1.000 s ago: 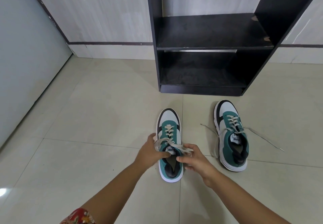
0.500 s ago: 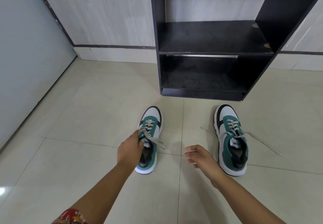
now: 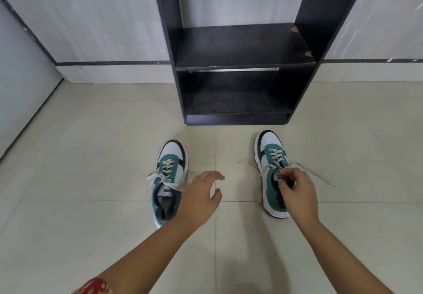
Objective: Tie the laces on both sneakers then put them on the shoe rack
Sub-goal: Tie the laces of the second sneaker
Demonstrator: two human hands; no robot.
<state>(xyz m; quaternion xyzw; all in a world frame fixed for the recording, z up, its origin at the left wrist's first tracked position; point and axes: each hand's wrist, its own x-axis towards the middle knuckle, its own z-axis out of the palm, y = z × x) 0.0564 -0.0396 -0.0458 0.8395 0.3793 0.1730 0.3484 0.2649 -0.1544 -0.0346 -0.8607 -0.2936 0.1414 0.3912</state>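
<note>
My right hand (image 3: 297, 193) pinches the right sneaker (image 3: 272, 174) at its tongue, near the shoe rack (image 3: 238, 64)'s foot; my left hand (image 3: 201, 197) hovers open. I should gather both loose laces (image 3: 320, 176) evenly.

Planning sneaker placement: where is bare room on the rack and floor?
Both shelves of the shoe rack are bare. Floor tile left of the left sneaker is open. Crowded: right sneaker, loose laces, right hand.
</note>
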